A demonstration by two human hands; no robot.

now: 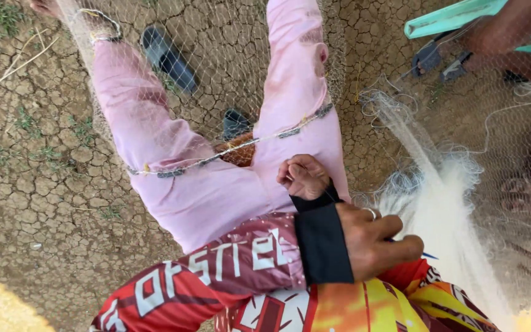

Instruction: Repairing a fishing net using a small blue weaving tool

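- Right hand [373, 243], nearest, closed around a thin blue-tipped tool [428, 256] just beside the bunched white fishing net [444, 215], ring on one finger.
- Left hand [303, 176], crossing just past it, pinched shut on fine net strands, apparently to hold them taut.
- Net's weighted edge line [228, 150] draped over pink-trousered legs [210, 184], spreading the mesh.
- Beyond the net: cracked dry ground [32, 184], dark sandals [168, 58], another person's feet.
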